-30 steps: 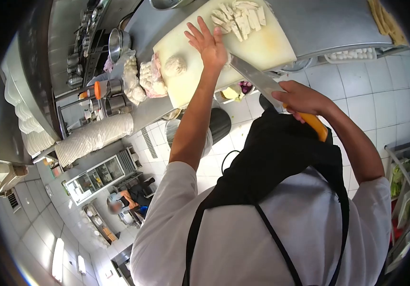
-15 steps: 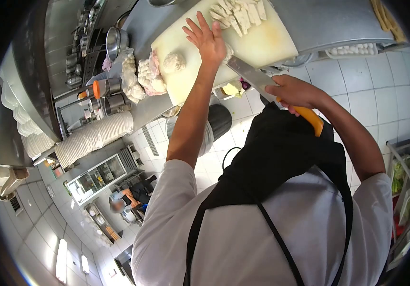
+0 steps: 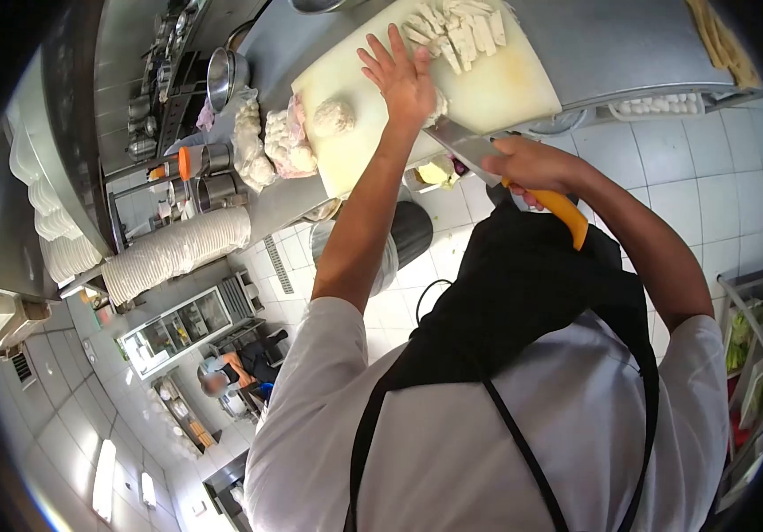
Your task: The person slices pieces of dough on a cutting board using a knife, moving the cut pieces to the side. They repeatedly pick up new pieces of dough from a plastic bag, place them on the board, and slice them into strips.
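Over the last second my right hand, wrapped firmly round the orange handle of the knife, has come closer to my left hand, and less blade shows between them, so I judge the edge is further into the white piece half hidden by my left palm. That left hand stays flat, fingers spread, gripping nothing, near the front edge of the cutting board. Bare board runs to the right edge, cut strips lie right of my fingertips, a round lump sits left, and the handle overhangs the front edge
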Demonstrator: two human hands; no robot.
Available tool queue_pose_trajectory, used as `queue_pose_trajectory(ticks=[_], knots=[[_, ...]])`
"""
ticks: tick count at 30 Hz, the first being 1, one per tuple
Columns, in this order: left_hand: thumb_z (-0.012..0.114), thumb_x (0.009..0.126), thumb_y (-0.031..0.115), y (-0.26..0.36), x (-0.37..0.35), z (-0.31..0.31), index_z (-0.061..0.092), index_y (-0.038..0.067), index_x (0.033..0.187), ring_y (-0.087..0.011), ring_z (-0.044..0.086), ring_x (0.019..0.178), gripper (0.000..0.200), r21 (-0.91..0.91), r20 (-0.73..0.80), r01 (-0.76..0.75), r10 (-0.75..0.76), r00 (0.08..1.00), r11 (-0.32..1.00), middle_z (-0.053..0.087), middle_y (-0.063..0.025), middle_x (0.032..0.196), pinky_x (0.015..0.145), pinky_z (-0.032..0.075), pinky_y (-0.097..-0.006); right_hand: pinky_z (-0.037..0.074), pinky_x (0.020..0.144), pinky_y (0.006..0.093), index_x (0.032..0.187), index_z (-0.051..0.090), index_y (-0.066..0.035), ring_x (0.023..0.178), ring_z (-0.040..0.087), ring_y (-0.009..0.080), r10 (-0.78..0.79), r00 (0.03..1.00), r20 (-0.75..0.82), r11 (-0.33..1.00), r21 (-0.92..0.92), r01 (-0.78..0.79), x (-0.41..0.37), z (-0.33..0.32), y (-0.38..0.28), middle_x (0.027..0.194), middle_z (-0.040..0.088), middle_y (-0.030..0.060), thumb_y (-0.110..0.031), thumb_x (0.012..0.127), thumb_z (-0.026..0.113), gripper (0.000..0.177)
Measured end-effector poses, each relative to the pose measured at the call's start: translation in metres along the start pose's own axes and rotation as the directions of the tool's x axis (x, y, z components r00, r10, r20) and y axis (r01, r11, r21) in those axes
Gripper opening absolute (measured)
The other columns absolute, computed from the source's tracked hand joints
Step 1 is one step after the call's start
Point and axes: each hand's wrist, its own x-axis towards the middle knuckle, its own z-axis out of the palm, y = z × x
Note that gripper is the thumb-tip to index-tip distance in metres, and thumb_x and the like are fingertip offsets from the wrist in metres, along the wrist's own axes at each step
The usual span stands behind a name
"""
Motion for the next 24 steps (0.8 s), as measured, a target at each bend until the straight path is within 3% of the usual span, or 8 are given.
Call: queue_pose_trajectory(ticks=[2,5,8,13,16,19,22,24], knots=[[0.038,0.107,0.051,0.0,0.002,-0.001,0.018,0.01,0.164,-0.0578,-0.007,0.151,0.073,-0.01,0.01,-0.002,0.002,1.0,1.0,0.001,-0.0347,0.166,0.12,-0.002,-0.0684,0.05,0.04,0.0355,0.115,0.045,0.003,0.046,0.055,0.0168,-0.071,0.996,0.049,0.997,0.023,0.07,0.012,0.003,0.006,0.068,0.052,0.0068,-0.031,0.106,0.049,0.035],[0.039,0.107,0.051,0.002,0.003,0.0,0.017,0.01,0.164,-0.0585,-0.006,0.151,0.074,0.0,-0.005,-0.037,0.037,0.999,0.999,0.004,-0.0357,0.165,0.119,-0.001,-0.069,0.051,0.04,0.037,0.117,0.043,0.002,0.047,0.056,0.0172,0.002,1.0,-0.005,0.997,-0.079,-0.002,0.031,0.015,-0.006,0.067,0.052,0.007,-0.03,0.106,0.048,0.035],[0.039,0.106,0.056,0.002,-0.003,0.003,0.016,0.012,0.164,-0.0564,-0.005,0.152,0.076,0.004,-0.011,-0.026,0.026,1.0,1.0,0.005,-0.0334,0.166,0.121,0.0,-0.0664,0.051,0.042,0.0376,0.116,0.045,0.003,0.048,0.057,0.0185,-0.023,0.999,-0.031,0.989,-0.149,0.018,0.021,0.016,-0.011,0.066,0.053,0.0076,-0.03,0.106,0.047,0.033],[0.039,0.105,0.06,0.005,0.0,-0.004,0.012,0.013,0.165,-0.0523,-0.004,0.154,0.081,-0.012,-0.002,0.041,-0.041,0.999,0.999,0.009,-0.0293,0.168,0.123,0.0,-0.0622,0.051,0.043,0.0363,0.103,0.054,0.002,0.048,0.058,0.0189,0.11,0.993,0.035,0.926,-0.366,-0.089,-0.025,0.013,-0.015,0.066,0.056,0.0086,-0.027,0.104,0.048,0.029],[0.047,0.103,0.058,0.008,0.003,-0.018,0.02,0.01,0.163,-0.0478,0.011,0.154,0.082,-0.011,-0.043,0.075,-0.075,0.996,0.997,0.019,-0.0265,0.166,0.124,0.011,-0.0588,0.05,0.045,0.0344,0.096,0.056,0.001,0.049,0.058,0.0177,0.151,0.988,0.017,0.924,-0.358,-0.135,-0.065,0.0,-0.012,0.066,0.057,0.0079,-0.023,0.101,0.049,0.026],[0.065,0.095,0.055,0.003,-0.005,-0.073,0.032,0.008,0.157,-0.0419,0.029,0.148,0.084,-0.358,-0.03,0.106,-0.125,0.992,0.928,0.032,-0.0238,0.16,0.121,0.027,-0.053,0.048,0.048,0.0314,0.097,0.057,0.0,0.05,0.057,0.0154,0.117,0.985,-0.127,0.931,-0.33,-0.153,-0.127,-0.012,-0.013,0.066,0.056,0.006,-0.017,0.097,0.051,0.018],[0.084,0.082,0.045,-0.01,-0.048,-0.096,0.045,0.006,0.146,-0.0368,0.04,0.141,0.084,-0.267,0.09,0.072,-0.05,0.995,0.961,0.043,-0.021,0.151,0.117,0.037,-0.0478,0.048,0.048,0.0311,0.095,0.055,-0.002,0.049,0.056,0.0146,0.206,0.926,-0.316,0.935,-0.216,-0.281,-0.163,-0.008,-0.022,0.065,0.055,0.0052,-0.015,0.096,0.054,0.013],[0.092,0.072,0.039,-0.019,-0.084,-0.066,0.05,0.005,0.14,-0.0351,0.042,0.14,0.087,-0.181,0.017,-0.078,0.083,0.996,0.98,0.048,-0.0188,0.145,0.117,0.037,-0.0457,0.049,0.049,0.0322,0.094,0.05,-0.002,0.05,0.058,0.0162,0.131,0.925,-0.356,0.935,-0.266,-0.235,-0.159,-0.008,-0.02,0.065,0.055,0.0071,-0.017,0.096,0.053,0.015]])
